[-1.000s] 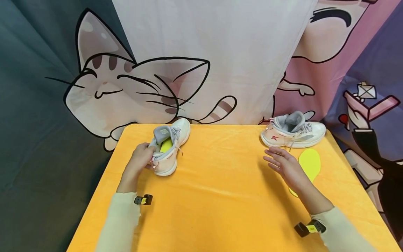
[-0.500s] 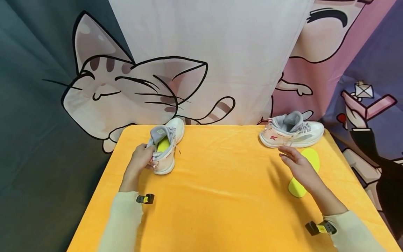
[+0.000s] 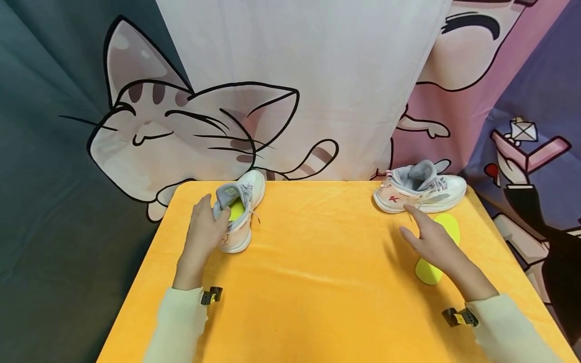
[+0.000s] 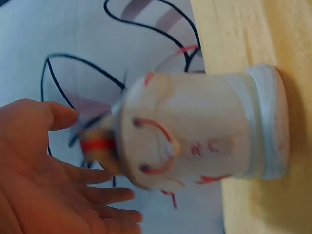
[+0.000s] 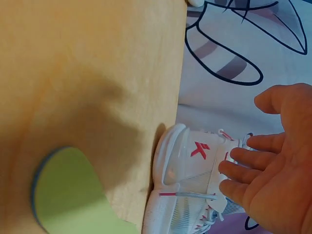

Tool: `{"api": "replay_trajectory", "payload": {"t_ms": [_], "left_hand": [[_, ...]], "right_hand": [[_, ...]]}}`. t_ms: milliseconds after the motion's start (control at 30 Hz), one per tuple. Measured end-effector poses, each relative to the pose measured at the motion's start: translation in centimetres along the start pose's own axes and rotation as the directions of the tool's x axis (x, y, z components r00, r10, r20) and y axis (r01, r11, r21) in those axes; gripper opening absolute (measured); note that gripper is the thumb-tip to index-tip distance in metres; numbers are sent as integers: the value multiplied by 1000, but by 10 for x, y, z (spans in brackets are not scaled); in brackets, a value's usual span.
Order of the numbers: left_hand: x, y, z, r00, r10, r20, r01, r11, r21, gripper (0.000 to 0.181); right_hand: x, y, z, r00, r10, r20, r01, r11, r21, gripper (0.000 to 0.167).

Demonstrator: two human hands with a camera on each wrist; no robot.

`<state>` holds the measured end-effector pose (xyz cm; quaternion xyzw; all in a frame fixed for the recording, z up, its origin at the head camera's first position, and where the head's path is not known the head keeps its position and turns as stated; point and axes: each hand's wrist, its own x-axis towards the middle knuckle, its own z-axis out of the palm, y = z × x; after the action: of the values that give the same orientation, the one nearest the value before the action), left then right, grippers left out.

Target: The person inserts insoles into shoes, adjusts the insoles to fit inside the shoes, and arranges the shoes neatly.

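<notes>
A white and pale pink sneaker (image 3: 239,238) stands upright at the table's back left, toe pointing away. Inside it a yellow-green insole (image 3: 236,208) shows. My left hand (image 3: 204,229) is at its heel, fingers spread; the left wrist view shows the thumb and fingers (image 4: 105,195) uncurled around the heel tab, gripping nothing. A matching sneaker (image 3: 398,195) with a red logo stands side-on at the back right. In front of it lies a loose yellow-green insole (image 3: 428,273), partly hidden by my right hand (image 3: 438,245), which hovers above with extended fingers and holds nothing.
Both sneakers stand on a table with a yellow-orange top (image 3: 308,282), near its back edge. Right behind that edge hangs a printed cloth backdrop (image 3: 327,75) with a cartoon cat. Loose laces (image 3: 256,217) hang from the left sneaker.
My left hand has let go of the left sneaker's heel and spread its fingers, after the sneaker shifted slightly left. My right hand has moved right, over the loose insole.
</notes>
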<state>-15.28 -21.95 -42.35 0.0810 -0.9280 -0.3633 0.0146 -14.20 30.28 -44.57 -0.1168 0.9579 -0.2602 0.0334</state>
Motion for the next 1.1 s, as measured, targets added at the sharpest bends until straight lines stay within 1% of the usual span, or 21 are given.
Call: {"api": "replay_trajectory", "payload": {"t_ms": [33,67,133,167,200,267,333,367,400,467,500,567,667,700,833,900,1000,1067,1100], "left_hand": [[-2,3,2,998,49,-34,-49,999,10,74],[-5,7,5,993,98,-65,-97,995,17,72],[-10,14,9,974,197,-110,-193,980,41,68],[-13,18,12,961,247,-125,-242,969,59,66],[-15,21,15,945,298,-138,-290,954,76,64],[-19,28,21,909,388,-154,-375,921,107,64],[-22,32,28,877,459,-146,-441,887,139,65],[-23,34,31,864,486,-134,-466,871,152,65],[-24,36,35,856,505,-116,-486,860,159,66],[-26,39,42,843,533,-70,-515,838,181,66],[-26,40,45,842,538,-42,-523,831,188,66],[-27,43,52,834,552,12,-542,814,210,66],[-27,47,64,820,563,105,-569,784,248,67],[-27,49,68,813,566,136,-580,771,262,68],[-26,53,85,772,581,257,-635,707,310,72],[-24,55,94,745,595,303,-667,670,326,73],[-23,56,106,712,603,361,-702,624,343,73],[-23,56,114,697,602,390,-717,604,349,74],[-23,56,118,693,598,403,-721,598,351,74]], "right_hand": [[2,0,-1,1000,-12,-13,12,1000,-10,71],[4,1,-2,999,-26,-28,25,999,-21,71],[8,2,-3,997,-53,-63,50,998,-40,70],[10,2,-4,995,-64,-78,61,997,-49,71],[13,3,-5,993,-75,-93,70,996,-58,70],[18,4,-7,990,-85,-112,78,995,-65,70],[24,5,-9,988,-91,-127,82,994,-69,71],[27,6,-10,986,-100,-136,90,993,-74,70],[30,6,-11,982,-113,-148,102,991,-82,70],[36,5,-13,978,-133,-162,118,988,-100,71],[39,4,-14,976,-138,-168,121,987,-104,71],[47,4,-15,973,-148,-175,129,985,-116,72],[59,3,-18,979,-118,-163,102,989,-108,74],[64,4,-18,982,-108,-158,93,990,-104,74],[80,5,-20,990,-67,-128,56,994,-91,72],[87,5,-21,992,-45,-115,35,995,-92,67],[96,6,-21,996,-3,-89,-6,995,-101,60],[101,8,-20,997,26,-68,-34,993,-115,57],[102,9,-20,998,41,-56,-47,991,-123,56]]}}
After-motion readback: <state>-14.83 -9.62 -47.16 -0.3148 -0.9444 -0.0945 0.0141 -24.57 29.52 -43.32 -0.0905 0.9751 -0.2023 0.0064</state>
